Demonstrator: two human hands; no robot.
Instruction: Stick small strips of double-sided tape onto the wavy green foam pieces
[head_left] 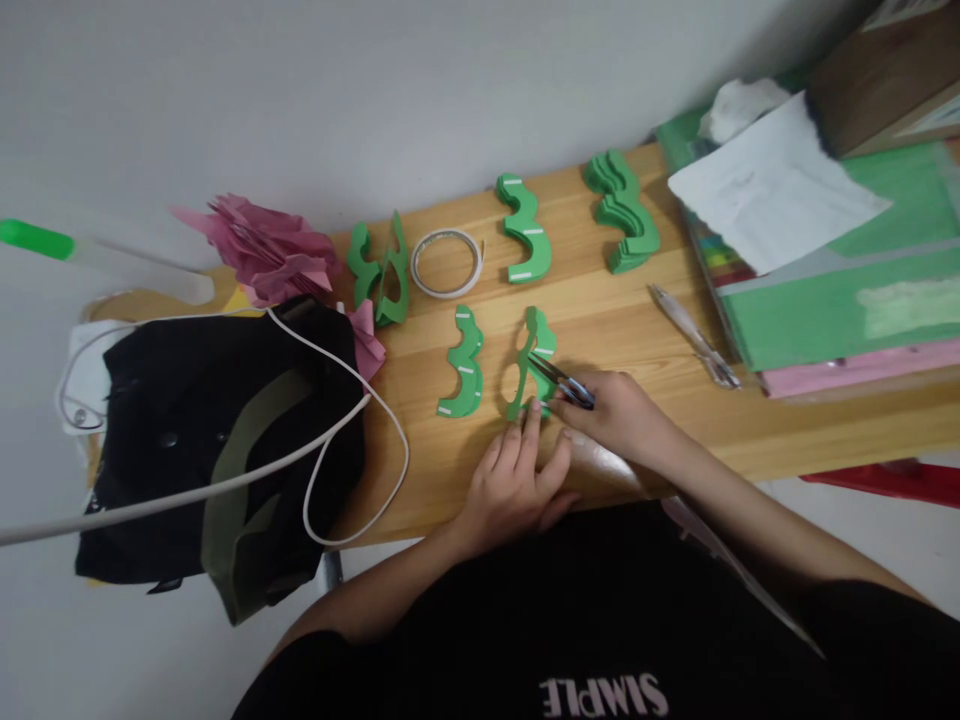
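Observation:
My right hand [619, 415] is closed around dark tweezers [559, 375], whose thin tips lie over a wavy green paper cutout [541, 335]. That cutout looks folded, with one half raised, and has white strips on it. My left hand [517, 480] rests on the table with its fingers stretched out. Its fingertips touch the lower end of the same cutout. To the left lies another green cutout [465, 365] with white strips. Farther back are a stack of green cutouts [525, 230] with white strips and a stack of plain ones [622, 210].
A roll of white tape [414, 265] lies beside opened green pieces [381, 275]. At left are a black bag [165, 400], a white cable [405, 440] and pink folded paper [270, 250]. A pen [694, 335], a white sheet [776, 185] and green packets [847, 310] lie at right.

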